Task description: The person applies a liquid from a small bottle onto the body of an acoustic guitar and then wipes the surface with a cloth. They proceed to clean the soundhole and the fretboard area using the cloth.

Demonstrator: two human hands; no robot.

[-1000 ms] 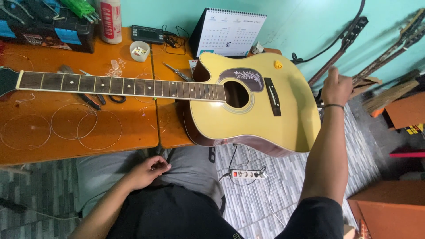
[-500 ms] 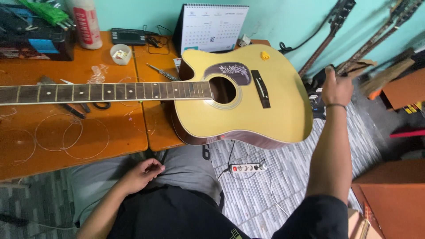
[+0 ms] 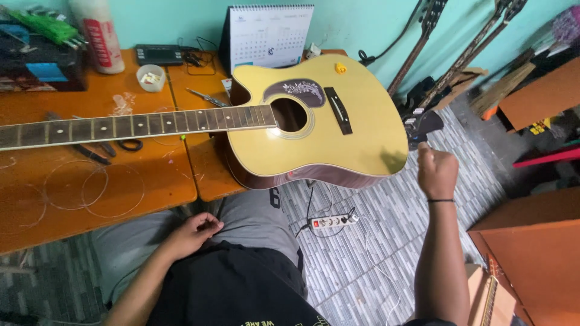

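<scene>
A pale yellow acoustic guitar (image 3: 338, 136) lies face up, its body jutting over the edge of the orange table (image 3: 157, 181) and its neck (image 3: 133, 125) running left across it. No strings show on it. A yellow pick (image 3: 341, 69) sits on its top. My right hand (image 3: 436, 171) is raised just right of the guitar body, curled into a fist and not touching it. My left hand (image 3: 193, 232) rests on my thigh with loosely bent fingers, holding nothing.
Coils of loose string (image 3: 90, 190), cutters (image 3: 99, 151), a small white cup (image 3: 151, 77), a white can (image 3: 99, 36), a black device (image 3: 158, 54) and a desk calendar (image 3: 266, 33) are on the table. A power strip (image 3: 332, 221) lies on the floor. Guitars (image 3: 423, 48) lean on the wall; orange boxes (image 3: 531, 241) stand right.
My right hand has let go of the guitar's lower edge and pulled back to the right. The guitar has settled flatter on the table. My left hand stayed on my thigh.
</scene>
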